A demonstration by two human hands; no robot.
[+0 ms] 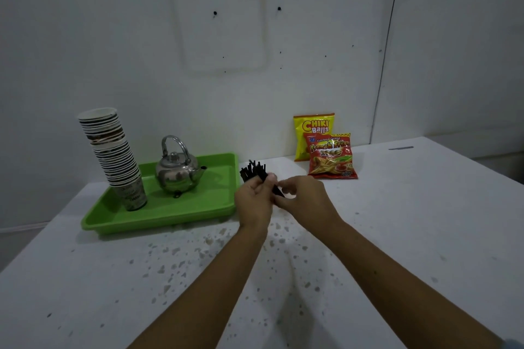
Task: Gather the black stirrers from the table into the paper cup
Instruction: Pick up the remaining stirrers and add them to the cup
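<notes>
A bundle of black stirrers (253,170) fans out above my left hand (254,201), which is closed around their lower part over the middle of the table. My right hand (304,197) touches the bundle from the right, its fingertips pinching the lower ends of the stirrers beside my left thumb. A tall leaning stack of paper cups (113,154) stands on the left part of a green tray (170,214), well to the left of both hands. No stirrers show on the table top.
A shiny metal kettle (177,171) sits on the tray beside the cup stack. Two snack bags, yellow (313,125) and red (331,157), lean on the wall at the back right. The white table (397,235) is speckled with stains near me.
</notes>
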